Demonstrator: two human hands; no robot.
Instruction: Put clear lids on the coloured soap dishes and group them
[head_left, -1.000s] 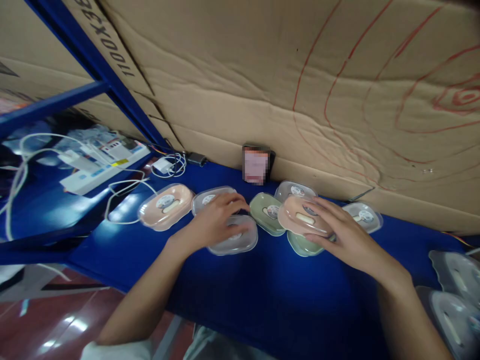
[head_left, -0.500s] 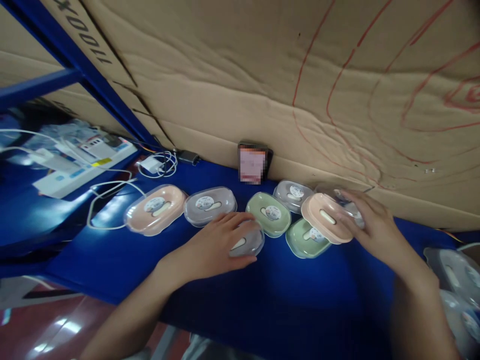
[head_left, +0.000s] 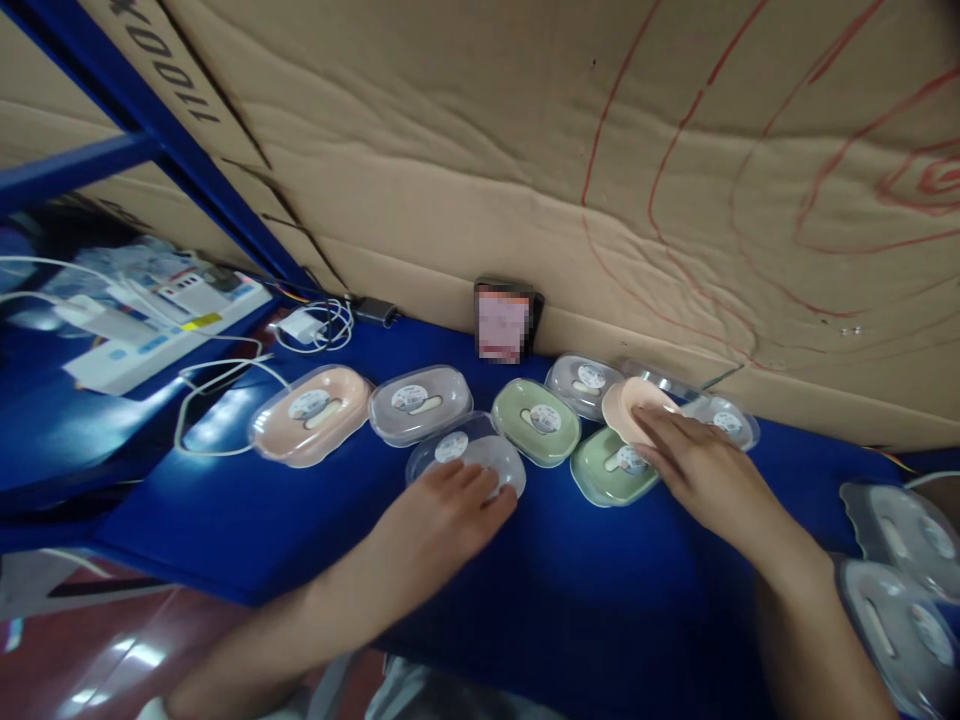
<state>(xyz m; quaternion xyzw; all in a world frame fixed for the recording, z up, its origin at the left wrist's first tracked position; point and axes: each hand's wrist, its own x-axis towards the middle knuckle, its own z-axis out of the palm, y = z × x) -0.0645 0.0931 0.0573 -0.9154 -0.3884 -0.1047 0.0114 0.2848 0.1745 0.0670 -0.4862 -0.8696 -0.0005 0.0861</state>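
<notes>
My left hand [head_left: 454,510] rests on a grey oval plastic box [head_left: 442,455] with a round label, its fingers bent and closed over the pale middle piece. Across a peach box [head_left: 634,405] lies my right hand [head_left: 694,460], fingers stretched out and covering much of the top. That peach box overlaps a green box [head_left: 600,480] below it. A grey box [head_left: 577,380] touches its left side, and a clear-edged box [head_left: 739,420] shows behind my right hand. Between my hands sits another green box [head_left: 536,425].
Further left are a grey box [head_left: 420,400] and a peach box [head_left: 311,415]. Several grey boxes [head_left: 896,625] stand at the right edge. A dark-framed stand [head_left: 506,320] leans against the cardboard wall [head_left: 420,180]. A power strip [head_left: 165,340] and white cables lie left on the blue table [head_left: 562,600].
My left hand has drawn back toward me and its fingers have curled, uncovering the grey box's label. My right hand has moved left and down onto the peach box, away from the clear-edged box.
</notes>
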